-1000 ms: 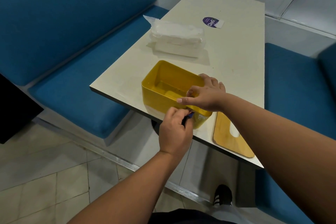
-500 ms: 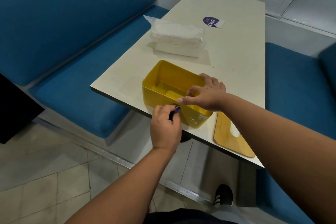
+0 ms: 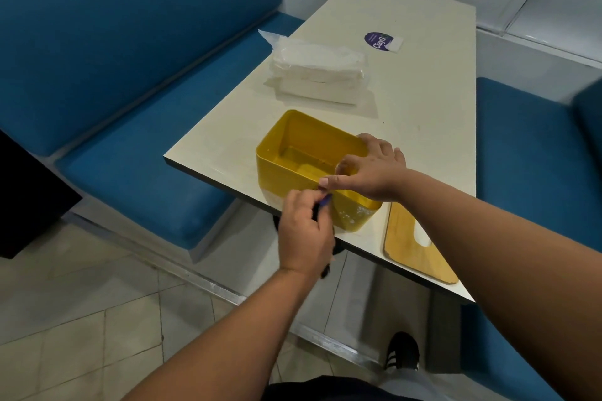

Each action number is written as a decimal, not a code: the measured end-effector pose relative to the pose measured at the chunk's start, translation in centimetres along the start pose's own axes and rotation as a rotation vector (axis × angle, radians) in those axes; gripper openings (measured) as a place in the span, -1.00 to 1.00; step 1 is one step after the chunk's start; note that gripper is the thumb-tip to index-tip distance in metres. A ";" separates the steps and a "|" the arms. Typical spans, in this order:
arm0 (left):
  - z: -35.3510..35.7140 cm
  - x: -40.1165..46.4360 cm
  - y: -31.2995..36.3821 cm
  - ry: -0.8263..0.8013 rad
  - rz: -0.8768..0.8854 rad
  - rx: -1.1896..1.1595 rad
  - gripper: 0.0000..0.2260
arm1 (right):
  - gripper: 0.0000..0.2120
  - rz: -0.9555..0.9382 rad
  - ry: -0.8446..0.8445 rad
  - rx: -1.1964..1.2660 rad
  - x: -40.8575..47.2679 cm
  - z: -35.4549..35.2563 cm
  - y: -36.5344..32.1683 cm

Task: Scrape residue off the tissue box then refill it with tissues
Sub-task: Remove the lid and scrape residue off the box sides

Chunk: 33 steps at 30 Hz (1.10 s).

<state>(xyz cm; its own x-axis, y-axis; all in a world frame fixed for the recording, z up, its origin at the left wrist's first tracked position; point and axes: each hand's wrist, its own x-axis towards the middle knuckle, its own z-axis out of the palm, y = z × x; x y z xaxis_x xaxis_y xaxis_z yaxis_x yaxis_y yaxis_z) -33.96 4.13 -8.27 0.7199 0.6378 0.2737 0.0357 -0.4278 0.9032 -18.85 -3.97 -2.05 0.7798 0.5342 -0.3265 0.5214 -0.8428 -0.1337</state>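
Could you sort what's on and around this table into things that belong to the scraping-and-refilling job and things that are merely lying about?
Part of the job:
- yellow tissue box, lid off, steadied by the right hand
- blue scraper in the left hand
- pack of tissues
- wooden lid

Just lying about:
- purple sticker on the table
- blue bench seats

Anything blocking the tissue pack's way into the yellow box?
Only the right hand, which grips the near-right rim of the yellow box. The lid lies off to the right, the box is open and empty, and bare table separates it from the tissue pack.
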 end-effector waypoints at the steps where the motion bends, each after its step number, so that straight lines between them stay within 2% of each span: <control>1: 0.1 -0.3 0.0 -0.027 0.019 -0.004 -0.92 | -0.10 0.002 -0.002 -0.003 0.0 0.0 0.0; 5: -1.0 1.8 -0.8 0.135 -0.079 0.006 -0.91 | -0.10 -0.006 0.000 -0.013 -0.1 0.1 0.0; 7: -0.8 2.0 -0.4 0.158 -0.076 -0.006 -0.92 | -0.08 -0.006 0.010 -0.017 0.0 0.1 0.0; 10: 0.5 0.2 -0.1 0.056 -0.061 -0.025 -0.97 | -0.08 -0.002 0.004 -0.019 -0.1 0.1 -0.1; 14: 1.1 -1.1 -1.1 -0.051 -0.174 -0.039 -0.96 | -0.09 -0.004 -0.003 -0.004 -0.3 0.0 -0.1; 18: 1.4 -1.5 -0.6 -0.086 -0.082 -0.041 -0.94 | -0.13 -0.012 0.001 -0.020 -0.3 0.0 -0.1; 21: 1.6 -1.7 -0.9 -0.125 -0.102 0.034 -0.94 | -0.20 -0.013 -0.006 -0.019 -0.4 -0.1 -0.1; 23: 1.6 -1.8 -0.9 -0.130 -0.120 0.046 -0.95 | -0.18 -0.013 -0.009 -0.017 -0.4 -0.1 0.0; 27: 1.6 -1.6 -0.2 -0.137 -0.003 0.019 -0.94 | -0.13 -0.008 -0.004 -0.018 -0.4 -0.1 -0.2; 31: 1.3 -1.6 -0.8 -0.152 -0.095 0.063 -0.97 | -0.14 -0.014 -0.001 -0.019 -0.3 -0.1 -0.1; 33: 1.3 -1.7 -0.5 -0.145 -0.086 0.049 -0.96 | -0.12 -0.016 0.001 -0.022 -0.3 0.0 -0.1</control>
<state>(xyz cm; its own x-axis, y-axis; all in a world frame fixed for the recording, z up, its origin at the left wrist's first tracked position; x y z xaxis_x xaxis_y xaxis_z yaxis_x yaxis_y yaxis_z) -34.25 2.44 -9.62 0.8052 0.5757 0.1418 0.1327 -0.4082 0.9032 -19.09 -4.07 -1.95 0.7717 0.5476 -0.3234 0.5414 -0.8325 -0.1178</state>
